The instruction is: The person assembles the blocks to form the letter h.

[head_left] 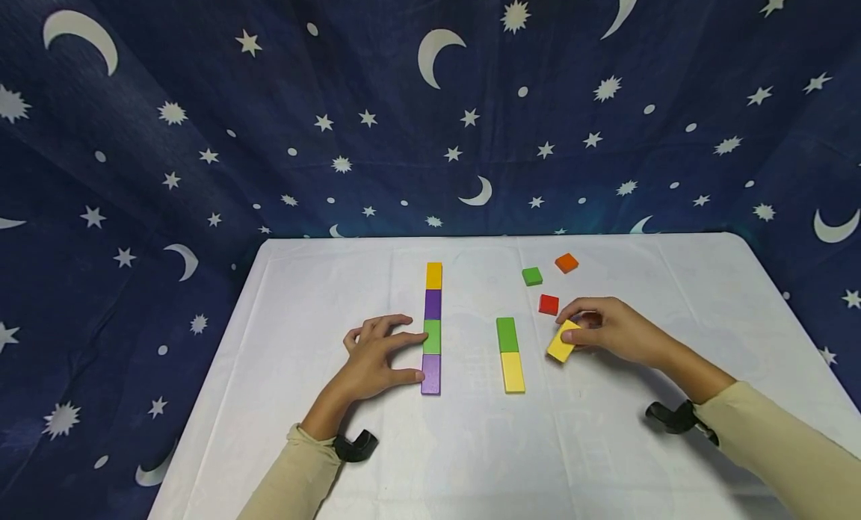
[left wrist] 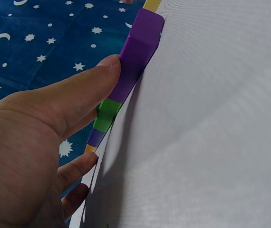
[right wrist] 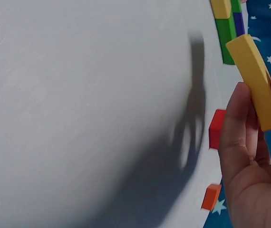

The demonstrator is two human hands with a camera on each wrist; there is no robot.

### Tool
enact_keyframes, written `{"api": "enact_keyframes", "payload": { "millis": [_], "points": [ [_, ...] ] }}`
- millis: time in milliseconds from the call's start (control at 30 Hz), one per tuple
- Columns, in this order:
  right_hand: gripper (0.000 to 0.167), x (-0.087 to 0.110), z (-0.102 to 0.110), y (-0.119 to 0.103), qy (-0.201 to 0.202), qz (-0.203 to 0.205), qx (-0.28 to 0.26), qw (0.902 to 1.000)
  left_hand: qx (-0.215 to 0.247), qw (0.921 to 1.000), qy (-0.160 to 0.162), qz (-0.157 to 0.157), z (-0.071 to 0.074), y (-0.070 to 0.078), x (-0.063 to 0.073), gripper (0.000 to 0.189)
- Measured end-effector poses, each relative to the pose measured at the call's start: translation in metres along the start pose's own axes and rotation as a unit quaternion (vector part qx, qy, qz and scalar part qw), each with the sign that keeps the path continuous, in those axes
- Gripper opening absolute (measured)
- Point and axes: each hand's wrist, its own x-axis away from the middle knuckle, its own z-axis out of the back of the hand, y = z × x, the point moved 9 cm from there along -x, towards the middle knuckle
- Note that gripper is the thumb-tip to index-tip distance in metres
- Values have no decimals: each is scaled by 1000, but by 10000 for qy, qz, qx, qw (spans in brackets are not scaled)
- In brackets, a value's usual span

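My left hand (head_left: pixel 370 359) lies along the left side of a straight row of blocks. Its thumb touches the near purple block (head_left: pixel 430 374), and its index fingertip is at the green block (head_left: pixel 432 337). Beyond them in the row come a dark purple block (head_left: pixel 433 305) and an orange-yellow block (head_left: pixel 434 276). Between thumb and fingers, my right hand (head_left: pixel 608 329) pinches a yellow block (right wrist: pixel 255 83), tilted and raised over the table in the right wrist view. To its left, a green block (head_left: pixel 507 335) and another yellow block (head_left: pixel 513 373) lie end to end.
Past the right hand lie a red block (head_left: pixel 548 305), a small green block (head_left: pixel 532 276) and an orange block (head_left: pixel 567 263). A white cloth covers the table (head_left: pixel 464 460). Behind it hangs a dark blue curtain (head_left: pixel 377 72) with moons and stars.
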Motion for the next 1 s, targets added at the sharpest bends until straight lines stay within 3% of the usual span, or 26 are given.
{"api": "enact_keyframes", "payload": {
  "millis": [167,267,533,700,1000],
  "points": [
    [39,-8,-6,-2,-75,-428,-1197,9919,-13,10000,-12,18,0,-1,0,63],
    [40,-12,-7,-4,32,-497,-1336,9898,-29,10000,-14,13,0,-1,0,63],
    [45,-27,-7,-15,417,-373,-1049,9929,-34,10000,-15,6,-1,-1,0,63],
    [50,-38,-17,-23,278,-240,-1435,9890,2,10000,-19,-10,-1,-1,1,63],
    [44,-54,-22,-38,587,-146,-523,9968,-48,10000,-43,14,-1,-1,0,64]
  ]
}}
